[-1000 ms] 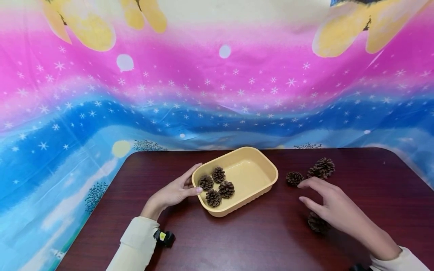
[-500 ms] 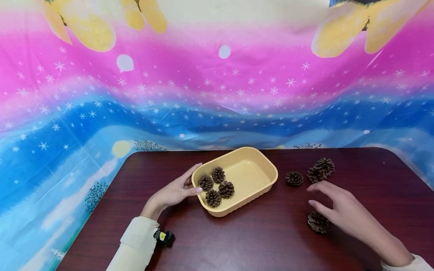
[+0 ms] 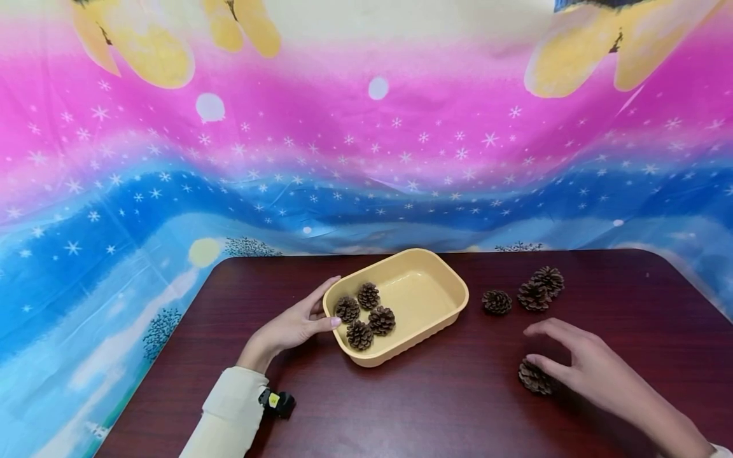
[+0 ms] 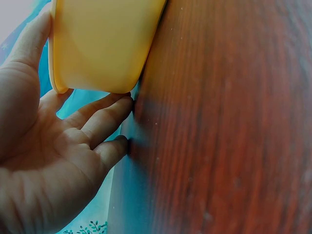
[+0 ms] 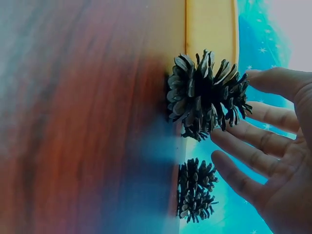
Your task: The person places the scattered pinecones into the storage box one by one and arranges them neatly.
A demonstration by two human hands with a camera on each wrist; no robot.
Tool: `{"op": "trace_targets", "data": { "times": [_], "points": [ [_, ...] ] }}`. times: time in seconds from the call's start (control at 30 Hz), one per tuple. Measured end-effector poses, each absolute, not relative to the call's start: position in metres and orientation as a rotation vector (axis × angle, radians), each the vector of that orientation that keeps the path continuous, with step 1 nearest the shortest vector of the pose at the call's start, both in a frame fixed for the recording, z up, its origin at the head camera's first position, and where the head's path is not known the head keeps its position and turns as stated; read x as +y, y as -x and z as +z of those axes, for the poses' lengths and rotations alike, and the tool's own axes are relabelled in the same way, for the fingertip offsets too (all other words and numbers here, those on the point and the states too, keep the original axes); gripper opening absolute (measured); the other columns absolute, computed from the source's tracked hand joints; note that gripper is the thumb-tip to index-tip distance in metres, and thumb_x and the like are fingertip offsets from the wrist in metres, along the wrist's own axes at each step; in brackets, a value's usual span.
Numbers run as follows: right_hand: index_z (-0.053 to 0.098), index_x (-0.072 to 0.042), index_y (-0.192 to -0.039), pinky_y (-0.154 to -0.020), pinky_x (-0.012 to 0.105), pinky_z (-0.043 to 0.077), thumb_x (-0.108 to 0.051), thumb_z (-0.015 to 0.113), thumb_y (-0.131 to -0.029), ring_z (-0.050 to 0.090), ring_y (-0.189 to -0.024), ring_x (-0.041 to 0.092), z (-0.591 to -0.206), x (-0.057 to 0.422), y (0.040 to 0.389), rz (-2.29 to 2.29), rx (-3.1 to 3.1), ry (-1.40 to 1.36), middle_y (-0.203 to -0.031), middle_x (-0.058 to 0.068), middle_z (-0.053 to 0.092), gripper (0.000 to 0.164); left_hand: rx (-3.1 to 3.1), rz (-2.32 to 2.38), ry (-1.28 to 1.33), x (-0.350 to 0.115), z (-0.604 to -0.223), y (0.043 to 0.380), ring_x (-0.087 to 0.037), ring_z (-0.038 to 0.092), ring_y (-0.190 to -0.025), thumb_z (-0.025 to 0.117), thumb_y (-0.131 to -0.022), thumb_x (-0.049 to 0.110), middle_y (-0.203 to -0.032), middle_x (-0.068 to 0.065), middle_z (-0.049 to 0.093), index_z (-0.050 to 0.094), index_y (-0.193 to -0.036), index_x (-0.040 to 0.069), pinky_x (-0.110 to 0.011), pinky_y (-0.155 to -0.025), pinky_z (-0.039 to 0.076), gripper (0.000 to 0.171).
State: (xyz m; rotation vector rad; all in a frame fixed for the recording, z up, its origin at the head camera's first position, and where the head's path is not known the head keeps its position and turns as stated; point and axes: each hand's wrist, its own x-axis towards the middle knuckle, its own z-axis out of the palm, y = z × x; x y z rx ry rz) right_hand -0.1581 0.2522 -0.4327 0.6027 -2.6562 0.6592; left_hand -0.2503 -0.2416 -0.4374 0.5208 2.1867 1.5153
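Note:
My left hand (image 3: 292,326) holds the left end of a yellow rectangular plastic tub (image 3: 420,296), its thumb over the rim. The left wrist view shows the fingers at the tub's outer wall (image 4: 105,44), near the tabletop. Several brown pine cones, one of them a front cone (image 3: 359,335), are gathered in the tub's left end. My right hand (image 3: 590,362) hovers over the right side, fingers spread and slightly bent, beside a lone pine cone (image 3: 534,376). In the right wrist view that pine cone (image 5: 207,95) stands close to the thumb; whether they touch I cannot tell.
Farther back on the dark red wooden table (image 3: 412,407) lie a single pine cone (image 3: 496,302) and two touching ones, the nearer being a pine cone (image 3: 534,296). A printed snowflake cloth (image 3: 366,159) hangs behind the table edge.
My right hand has drawn back from the far pine cones toward the near right, coming beside the lone cone. The left hand and tub have stayed put.

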Motion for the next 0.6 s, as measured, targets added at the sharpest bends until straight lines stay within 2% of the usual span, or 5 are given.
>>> {"op": "trace_targets", "data": {
  "times": [0.27,0.6],
  "points": [
    [0.072,-0.028,-0.115,-0.080,0.013,0.049,-0.022,0.089,-0.083,0.063,-0.106,-0.006,-0.4356,0.2549,0.1546,0.671,-2.769,-0.604,-0.112,-0.015,0.071,0.036,2.189,1.516,-0.512,-0.2425,-0.4362,0.2492,-0.048,0.041,-0.149,0.069,-0.102,0.019,-0.171,-0.023,0.025,0.007,-0.171,0.025,-0.060,-0.123,0.031,0.092],
    [0.071,-0.030,-0.119,-0.080,0.025,0.055,-0.032,0.089,-0.084,0.062,-0.108,-0.005,-0.4357,0.2578,0.1505,0.712,-2.879,-0.600,-0.116,-0.014,0.071,0.039,2.182,1.519,-0.523,-0.2418,-0.4370,0.2501,-0.048,0.041,-0.149,0.068,-0.103,0.020,-0.171,-0.024,0.026,0.007,-0.171,0.024,-0.060,-0.123,0.031,0.091]
  ]
}}
